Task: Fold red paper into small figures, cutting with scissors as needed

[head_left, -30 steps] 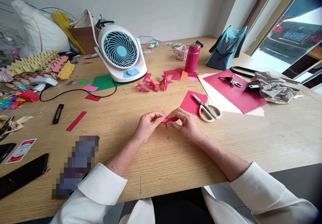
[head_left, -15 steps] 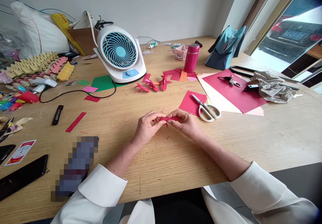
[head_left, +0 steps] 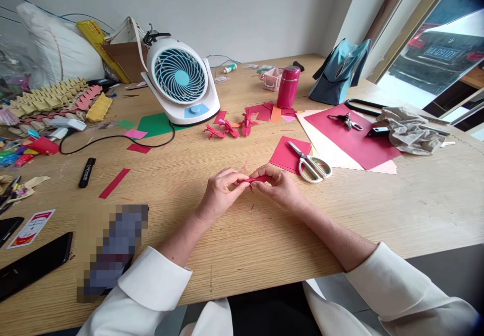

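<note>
A small folded piece of red paper is pinched between both hands over the middle of the table. My left hand grips its left end with thumb and fingertips. Its right end is held by my right hand, and the fingers hide part of the folds. Beyond the hands lie several small red folded paper figures. White-handled scissors rest partly on a stack of red paper squares, just right of my right hand.
A white fan stands at the back left, its black cord running leftward. Behind the papers are a pink thermos and a blue bag. A black marker, a red strip and a dark phone lie left.
My left fingers have shifted very slightly on the folded red paper. Both hands otherwise stay in the same place, and the things around them have not moved.
</note>
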The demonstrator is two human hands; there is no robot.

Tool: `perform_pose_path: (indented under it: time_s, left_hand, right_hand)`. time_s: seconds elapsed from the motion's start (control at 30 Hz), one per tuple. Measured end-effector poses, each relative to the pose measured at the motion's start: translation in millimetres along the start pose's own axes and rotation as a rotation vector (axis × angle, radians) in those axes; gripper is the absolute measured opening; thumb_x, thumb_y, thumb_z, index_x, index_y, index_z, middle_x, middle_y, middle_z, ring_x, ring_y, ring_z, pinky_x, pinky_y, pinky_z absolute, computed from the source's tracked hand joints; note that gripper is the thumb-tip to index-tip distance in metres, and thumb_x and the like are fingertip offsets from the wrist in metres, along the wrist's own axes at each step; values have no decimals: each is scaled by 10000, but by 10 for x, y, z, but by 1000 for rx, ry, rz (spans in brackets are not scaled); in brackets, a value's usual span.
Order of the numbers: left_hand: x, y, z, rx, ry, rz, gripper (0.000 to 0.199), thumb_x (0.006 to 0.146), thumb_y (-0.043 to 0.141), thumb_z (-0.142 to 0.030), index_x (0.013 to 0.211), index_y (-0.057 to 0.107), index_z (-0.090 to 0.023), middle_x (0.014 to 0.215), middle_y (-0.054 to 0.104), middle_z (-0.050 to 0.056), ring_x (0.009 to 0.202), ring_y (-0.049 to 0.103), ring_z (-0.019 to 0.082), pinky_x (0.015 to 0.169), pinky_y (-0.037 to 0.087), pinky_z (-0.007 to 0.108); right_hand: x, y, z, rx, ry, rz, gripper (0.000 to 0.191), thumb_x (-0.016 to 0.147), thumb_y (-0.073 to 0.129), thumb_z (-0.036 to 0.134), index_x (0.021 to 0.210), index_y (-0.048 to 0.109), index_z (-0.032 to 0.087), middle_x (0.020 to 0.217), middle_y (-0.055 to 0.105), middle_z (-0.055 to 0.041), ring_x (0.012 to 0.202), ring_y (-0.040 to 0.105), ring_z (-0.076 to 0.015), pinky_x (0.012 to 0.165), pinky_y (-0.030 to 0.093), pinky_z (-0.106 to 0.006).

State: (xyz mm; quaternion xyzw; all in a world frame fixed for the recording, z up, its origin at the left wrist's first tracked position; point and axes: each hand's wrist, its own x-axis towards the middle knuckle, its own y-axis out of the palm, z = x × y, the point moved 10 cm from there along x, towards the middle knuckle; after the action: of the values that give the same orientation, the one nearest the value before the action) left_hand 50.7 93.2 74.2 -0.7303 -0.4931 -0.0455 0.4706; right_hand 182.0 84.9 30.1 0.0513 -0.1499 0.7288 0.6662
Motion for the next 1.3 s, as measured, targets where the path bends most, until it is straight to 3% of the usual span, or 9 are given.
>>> perform_pose_path:
  time_s: [0.13,0.27,0.47,0.57,0.67,0.77,1.0,1.3]
  left_hand:
    - [-5,-11,-9,1,27,-16,75,878,651,-202,892,724,-201,834,712,34,764,649,148,722,491,268]
    - [13,-9,9,22,75,8,98,872,674,-249,945,725,-208,881,722,43,832,640,172,794,488,308]
    - [26,31,160,170,82,59,198,848,698,-283,1033,687,-212,1027,710,61,982,605,223,902,450,377]
    - [-5,139,234,260,75,145,246,806,743,-300,1022,667,-210,1027,710,60,982,587,241,879,439,379]
    - [-35,205,276,305,74,184,193,811,719,-211,996,663,-227,975,723,43,958,582,237,847,429,362]
    - [-44,207,309,306,66,168,174,824,681,-155,976,671,-239,929,730,27,909,587,223,814,425,341]
    - [-4,53,276,239,58,45,94,863,673,-224,956,672,-217,908,725,36,870,614,202,809,434,330]
    - [7,52,124,247,103,48,101,864,672,-222,965,675,-213,915,729,45,870,622,209,816,445,345]
  right_hand:
    - [-7,-18,76,-104,-43,-6,137,840,683,298,902,693,176,904,669,-56,814,644,-153,767,524,-296]
    - [3,-54,27,-63,-12,-19,151,835,688,310,902,695,175,896,679,-50,799,645,-149,746,515,-288]
    - [29,-161,-135,18,121,-96,254,781,723,397,882,679,168,843,713,-46,738,637,-149,657,497,-267]
    - [34,-171,-219,38,193,-107,295,741,745,424,874,686,168,819,716,-44,690,617,-140,595,470,-251]
    - [35,-173,-299,46,250,-110,337,706,765,458,865,700,168,807,717,-43,663,604,-134,560,449,-243]
    - [35,-161,-347,53,278,-101,367,688,771,484,854,709,162,811,720,-44,664,603,-134,553,444,-239]
    - [25,-179,-367,-40,292,-104,330,729,734,459,868,719,160,803,718,-44,640,569,-129,535,408,-240]
    - [19,-152,-303,-55,253,-92,279,753,709,428,859,727,171,788,711,-34,640,570,-131,531,409,-237]
